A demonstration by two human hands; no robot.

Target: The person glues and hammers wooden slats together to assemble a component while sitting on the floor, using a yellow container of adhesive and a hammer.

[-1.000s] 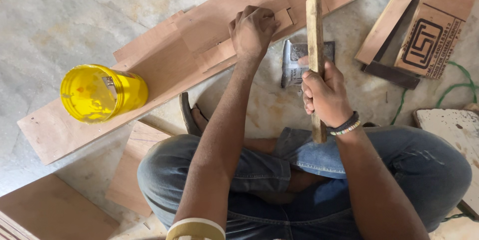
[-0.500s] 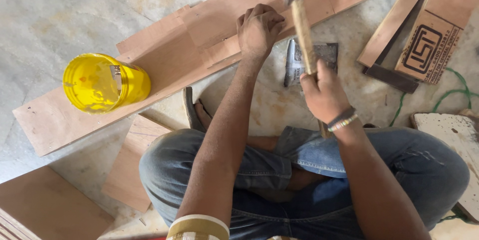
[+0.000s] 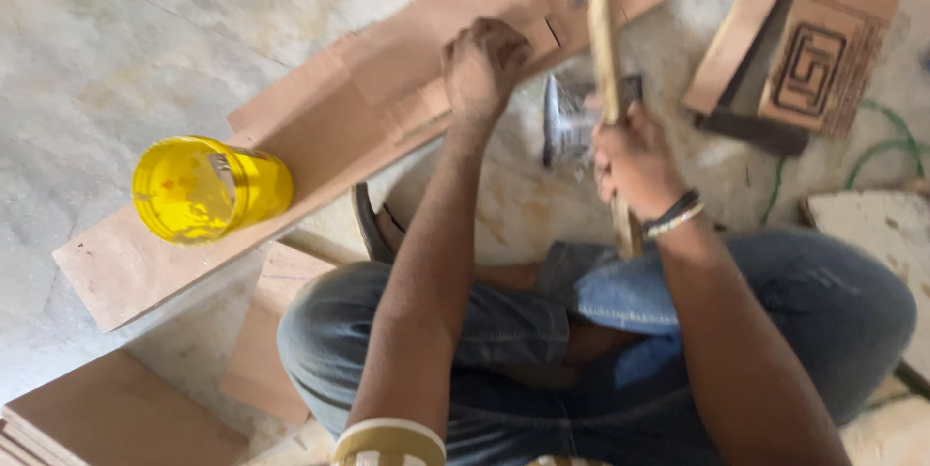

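Down on the stone floor, seated cross-legged in blue jeans, with a long plywood board lying slantwise just ahead of the knees. Left hand bunched on the board's near edge beside a smaller plywood piece, fingertips pinched narrow together as if steadying something small; too blurred to tell whether a nail sits between them. Right hand wrapped tight around the wooden handle of a hammer, dark head raised and blurred above the board, just right of the left hand. Beaded bands at the right wrist. Yellow plastic tub resting on the board's left end, well apart from both hands. Metal tool on the floor between the hands, partly hidden behind the handle. Off to the right, wood offcuts, one with a stamped square mark, and a green cord. More boards stacked at lower left. Likely risks, judged from this pose: a strike drifting left and catching the pinched fingertips, given how close head and hand stand; a glancing blow bending whatever is held or skidding off the edge; the board jumping and tipping the tub at its far end.
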